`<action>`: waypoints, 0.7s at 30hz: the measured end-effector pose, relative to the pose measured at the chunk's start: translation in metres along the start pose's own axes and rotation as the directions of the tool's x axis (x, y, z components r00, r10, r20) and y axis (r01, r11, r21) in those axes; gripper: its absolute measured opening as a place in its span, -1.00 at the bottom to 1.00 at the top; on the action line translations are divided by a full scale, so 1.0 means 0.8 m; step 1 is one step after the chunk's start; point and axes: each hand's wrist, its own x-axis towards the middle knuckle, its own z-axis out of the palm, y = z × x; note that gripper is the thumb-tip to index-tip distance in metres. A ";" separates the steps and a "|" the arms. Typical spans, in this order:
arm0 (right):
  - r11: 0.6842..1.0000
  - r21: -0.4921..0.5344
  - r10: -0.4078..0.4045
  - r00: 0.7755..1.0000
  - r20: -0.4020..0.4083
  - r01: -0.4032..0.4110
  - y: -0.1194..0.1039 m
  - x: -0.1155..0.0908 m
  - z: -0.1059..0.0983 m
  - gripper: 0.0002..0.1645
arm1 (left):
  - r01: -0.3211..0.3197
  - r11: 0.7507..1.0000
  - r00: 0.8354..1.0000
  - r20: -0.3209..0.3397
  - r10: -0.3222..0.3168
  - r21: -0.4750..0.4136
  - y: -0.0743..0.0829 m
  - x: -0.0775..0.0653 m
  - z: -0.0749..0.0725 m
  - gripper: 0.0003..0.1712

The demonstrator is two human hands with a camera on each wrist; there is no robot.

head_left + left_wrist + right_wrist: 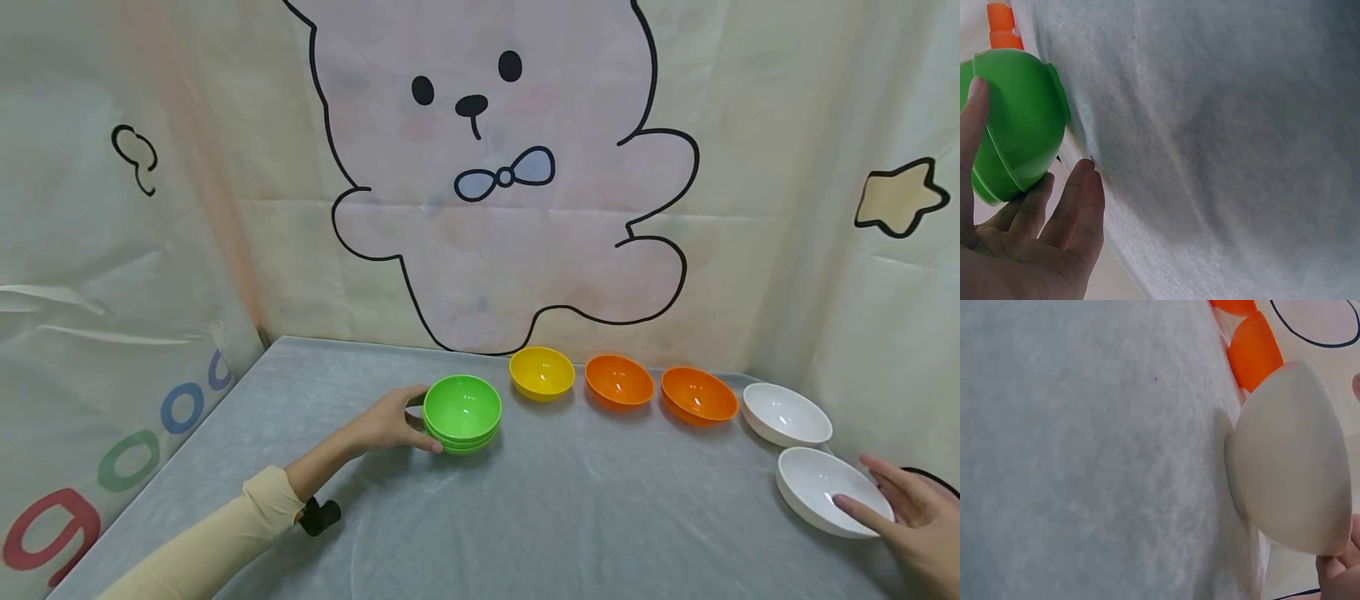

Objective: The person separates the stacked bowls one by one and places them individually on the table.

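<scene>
Near the centre of the head frame, a bowl stack (462,408) is standing on the surface (570,517), the left hand (393,421) gripping its left side. Right of it, three bowls (619,383) are lining the back edge. A fourth bowl (786,414) is sitting farther right; before it, lower right, the right hand (911,517) is holding a fifth bowl (817,487).

The head view's right edge cuts off your right hand (918,525), whose thumb covers part of the nearer glossy white round bowl (817,492). Your right wrist view shows only bits of that hand. In your stack of glossy bright-green round bowls (462,407), the top one hides the insides below; the left wrist view's left edge crops the stack.
</scene>
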 end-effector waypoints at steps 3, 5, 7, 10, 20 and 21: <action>0.999 -0.025 0.037 0.999 -0.037 -0.038 -0.003 0.001 0.001 -0.02 | -0.005 1.000 1.000 0.001 0.005 -0.003 0.000 0.001 0.000 0.00; 0.997 -0.031 0.076 0.996 -0.046 -0.077 -0.005 0.003 0.001 -0.05 | -0.006 1.000 1.000 0.002 0.006 -0.003 0.000 0.001 0.001 0.00; 0.993 -0.023 0.113 0.992 -0.049 -0.114 -0.008 0.004 0.001 -0.07 | -0.006 1.000 1.000 0.002 0.006 -0.005 0.001 0.001 0.001 -0.01; 0.993 0.000 0.118 0.992 -0.047 -0.118 -0.013 0.008 0.000 -0.09 | -0.003 1.000 1.000 0.002 0.003 -0.004 0.000 0.001 0.001 -0.01; 0.993 0.118 -0.014 1.000 -0.018 0.016 -0.043 0.025 0.001 -0.14 | 0.002 1.000 1.000 0.003 -0.002 -0.010 -0.001 0.002 0.000 -0.02; 0.985 0.171 -0.037 0.999 -0.008 0.038 -0.046 0.027 0.002 -0.16 | 0.000 1.000 1.000 0.003 0.000 -0.009 -0.001 0.002 0.000 -0.02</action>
